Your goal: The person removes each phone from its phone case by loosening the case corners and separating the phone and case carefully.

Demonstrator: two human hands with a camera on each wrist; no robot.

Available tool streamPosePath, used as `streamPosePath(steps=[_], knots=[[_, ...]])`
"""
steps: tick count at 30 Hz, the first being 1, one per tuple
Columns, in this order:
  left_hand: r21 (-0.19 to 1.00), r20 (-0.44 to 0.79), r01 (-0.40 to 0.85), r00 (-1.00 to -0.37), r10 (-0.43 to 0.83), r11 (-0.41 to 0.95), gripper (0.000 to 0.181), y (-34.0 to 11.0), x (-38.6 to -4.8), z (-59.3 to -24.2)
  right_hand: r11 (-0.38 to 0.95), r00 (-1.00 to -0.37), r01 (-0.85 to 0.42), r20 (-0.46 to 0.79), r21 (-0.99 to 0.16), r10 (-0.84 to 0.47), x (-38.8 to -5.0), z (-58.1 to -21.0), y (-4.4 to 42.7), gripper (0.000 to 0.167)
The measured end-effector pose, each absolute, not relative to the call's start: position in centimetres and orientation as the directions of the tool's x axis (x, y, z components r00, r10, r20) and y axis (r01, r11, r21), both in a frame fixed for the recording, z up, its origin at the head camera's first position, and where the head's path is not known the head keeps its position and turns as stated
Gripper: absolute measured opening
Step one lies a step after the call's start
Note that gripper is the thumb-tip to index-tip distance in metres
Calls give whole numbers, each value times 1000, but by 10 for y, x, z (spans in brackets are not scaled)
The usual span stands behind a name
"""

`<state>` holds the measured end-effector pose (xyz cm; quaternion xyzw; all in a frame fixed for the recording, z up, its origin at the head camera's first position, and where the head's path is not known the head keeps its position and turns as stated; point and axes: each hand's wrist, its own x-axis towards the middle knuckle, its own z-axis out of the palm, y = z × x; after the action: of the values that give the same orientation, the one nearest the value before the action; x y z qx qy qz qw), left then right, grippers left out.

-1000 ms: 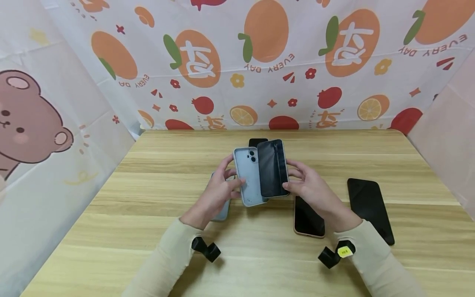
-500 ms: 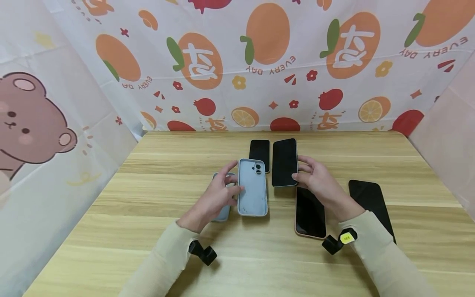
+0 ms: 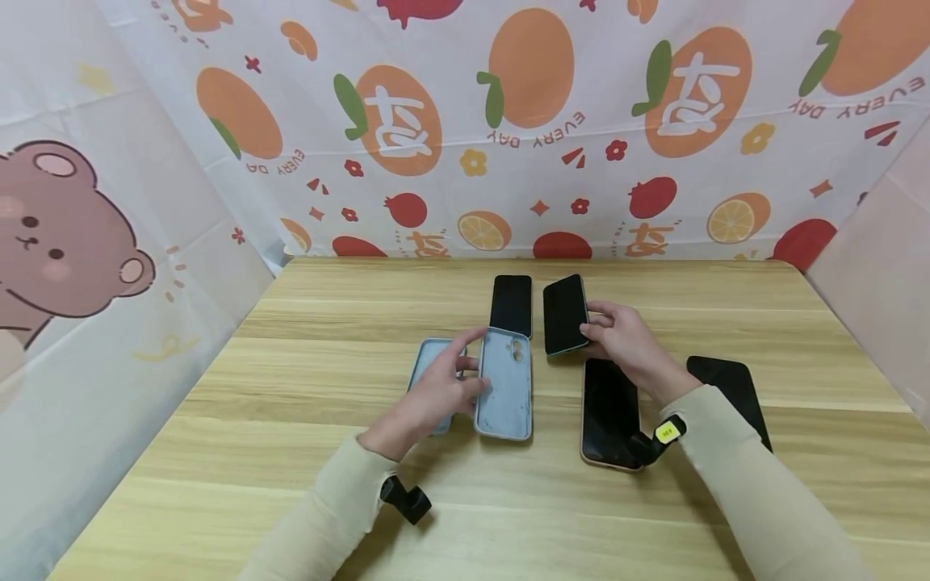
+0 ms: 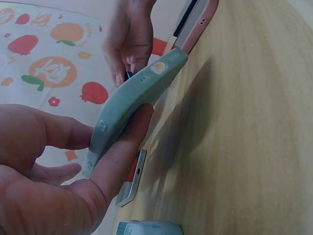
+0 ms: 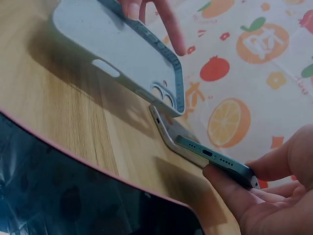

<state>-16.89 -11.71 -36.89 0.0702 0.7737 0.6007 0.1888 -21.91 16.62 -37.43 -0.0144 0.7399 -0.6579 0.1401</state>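
My left hand [image 3: 439, 391] pinches a light blue phone case [image 3: 504, 395] by its left edge, thumb on the inner side. Its open side faces up, and the left wrist view shows the case [image 4: 128, 105] tilted above the table. My right hand [image 3: 628, 347] holds a dark-screened phone [image 3: 565, 315] by its right edge, further back and apart from the case. In the right wrist view the phone's port end [image 5: 208, 152] shows, raised off the wood between thumb and fingers. A second blue phone case [image 3: 427, 363] lies partly hidden behind my left hand.
On the wooden table [image 3: 291, 452], a smaller black phone [image 3: 512, 300] lies at the back, just beyond the held case. A pink-edged phone [image 3: 609, 403] lies below my right hand. Further right is a large black phone [image 3: 726, 383], partly covered by the sleeve.
The phone and the case, overlapping one second ago, are now apart. The phone has moved right and tilted; the case has come nearer, lower and slightly right.
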Motion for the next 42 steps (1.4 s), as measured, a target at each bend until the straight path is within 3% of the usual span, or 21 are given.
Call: streamPosePath(steps=[14,22,28,42], knots=[[915,-238,-89,-907,348,394,66,-113,-166,-379,153,-957,201,-227,-968,-182,-231,-383,169,55],[859,-208,-6,-917,339,513,63,-109,-163,-378,146,-952,215,-241,-966,-191,-236,-387,170,55],[827,-201,21,-923,329,562,61,-109,-161,-375,214,-943,226,-268,-950,-199,-236,-383,172,59],[657,-181,145,-923,341,740,54,-104,-156,-367,300,-950,165,-233,-940,-207,-231,-376,173,63]])
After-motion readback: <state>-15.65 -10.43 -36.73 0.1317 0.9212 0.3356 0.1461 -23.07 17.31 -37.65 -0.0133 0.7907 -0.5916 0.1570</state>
